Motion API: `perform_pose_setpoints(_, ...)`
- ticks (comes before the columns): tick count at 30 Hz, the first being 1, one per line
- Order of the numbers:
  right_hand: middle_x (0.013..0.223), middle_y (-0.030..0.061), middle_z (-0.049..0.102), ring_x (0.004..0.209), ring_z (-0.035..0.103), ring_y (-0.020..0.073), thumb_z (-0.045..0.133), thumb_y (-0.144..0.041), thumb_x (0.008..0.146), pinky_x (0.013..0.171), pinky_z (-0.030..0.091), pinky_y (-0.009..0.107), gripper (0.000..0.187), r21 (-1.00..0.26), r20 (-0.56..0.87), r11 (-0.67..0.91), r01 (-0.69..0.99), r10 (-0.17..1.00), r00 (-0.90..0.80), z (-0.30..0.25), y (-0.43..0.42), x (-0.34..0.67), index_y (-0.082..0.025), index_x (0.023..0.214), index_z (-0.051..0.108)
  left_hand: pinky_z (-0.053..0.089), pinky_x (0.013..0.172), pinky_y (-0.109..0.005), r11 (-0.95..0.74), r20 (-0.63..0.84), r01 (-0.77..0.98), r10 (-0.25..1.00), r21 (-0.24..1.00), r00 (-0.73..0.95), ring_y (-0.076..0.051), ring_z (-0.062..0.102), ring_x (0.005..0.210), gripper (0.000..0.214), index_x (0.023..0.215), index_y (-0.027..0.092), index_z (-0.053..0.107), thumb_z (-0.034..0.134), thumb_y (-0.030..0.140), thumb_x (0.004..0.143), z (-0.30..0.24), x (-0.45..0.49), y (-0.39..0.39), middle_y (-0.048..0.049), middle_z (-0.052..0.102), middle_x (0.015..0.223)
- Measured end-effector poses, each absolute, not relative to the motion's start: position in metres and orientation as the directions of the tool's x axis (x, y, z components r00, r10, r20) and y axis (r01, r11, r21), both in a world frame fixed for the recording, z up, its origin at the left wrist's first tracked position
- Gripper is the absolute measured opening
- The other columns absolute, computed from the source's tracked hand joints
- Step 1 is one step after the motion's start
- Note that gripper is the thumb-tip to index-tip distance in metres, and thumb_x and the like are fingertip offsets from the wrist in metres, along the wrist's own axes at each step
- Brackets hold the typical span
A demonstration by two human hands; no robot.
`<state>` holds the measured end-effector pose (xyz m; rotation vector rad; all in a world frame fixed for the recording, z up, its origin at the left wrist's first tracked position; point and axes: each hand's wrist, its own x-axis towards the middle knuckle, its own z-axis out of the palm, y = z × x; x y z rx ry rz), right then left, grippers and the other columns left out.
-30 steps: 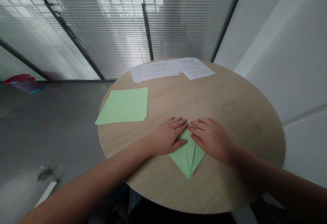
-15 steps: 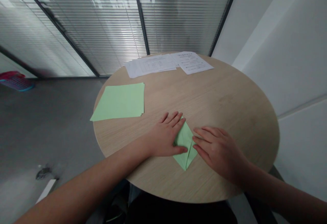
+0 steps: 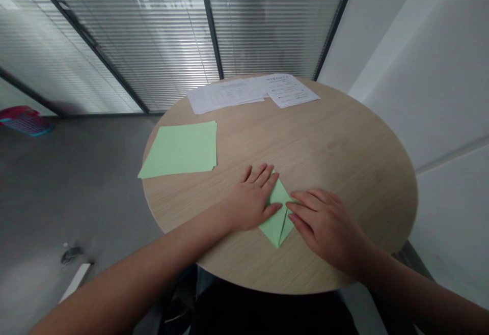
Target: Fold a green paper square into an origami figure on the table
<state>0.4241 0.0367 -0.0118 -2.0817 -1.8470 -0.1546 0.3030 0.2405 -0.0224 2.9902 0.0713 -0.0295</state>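
Note:
A folded light green paper [image 3: 278,213], kite-shaped with its point toward me, lies on the round wooden table [image 3: 344,151]. My left hand [image 3: 250,197] lies flat on its left side with fingers stretched out. My right hand [image 3: 324,223] rests flat on its right edge, fingertips pressing the fold beside the left hand. Both hands hide part of the paper.
A stack of green square sheets [image 3: 181,148] lies at the table's left. White printed sheets [image 3: 248,92] lie at the far edge. Glass walls with blinds stand behind, a white wall to the right. A red and blue basket [image 3: 23,120] sits on the grey floor at far left.
My right hand has slid toward me along the paper's right side, and the paper's right part has folded narrower. The left hand stays flat on the left side.

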Motion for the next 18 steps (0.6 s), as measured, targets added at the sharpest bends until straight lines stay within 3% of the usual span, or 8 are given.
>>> perform_pose_setpoints(11, 0.099, 0.0026, 0.080, 0.093, 0.064, 0.0242, 0.054, -0.020, 0.103, 0.091, 0.040, 0.045, 0.023, -0.330, 0.362, 0.107, 0.938, 0.932, 0.021, -0.008, 0.029, 0.402, -0.021, 0.090, 0.073, 0.013, 0.128, -0.059, -0.987, -0.044, 0.070, 0.064, 0.147, 0.997, -0.036, 0.018, 0.161, 0.075, 0.162, 0.007, 0.029, 0.040, 0.054, 0.105, -0.022, 0.304, 0.235, -0.0218, 0.022, 0.172)
perform_pose_setpoints(18, 0.100, 0.0006, 0.079, 0.096, 0.063, 0.0230, 0.057, -0.021, 0.102, 0.100, 0.034, 0.047, 0.014, -0.349, 0.354, 0.173, 0.921, 0.934, -0.041, -0.013, 0.017, 0.387, -0.022, 0.098, 0.070, 0.010, 0.129, -0.058, -0.988, -0.047, 0.074, 0.068, 0.137, 0.997, -0.036, 0.016, 0.161, 0.075, 0.163, 0.008, 0.027, 0.039, 0.054, 0.105, -0.024, 0.304, 0.233, -0.0207, 0.020, 0.173)
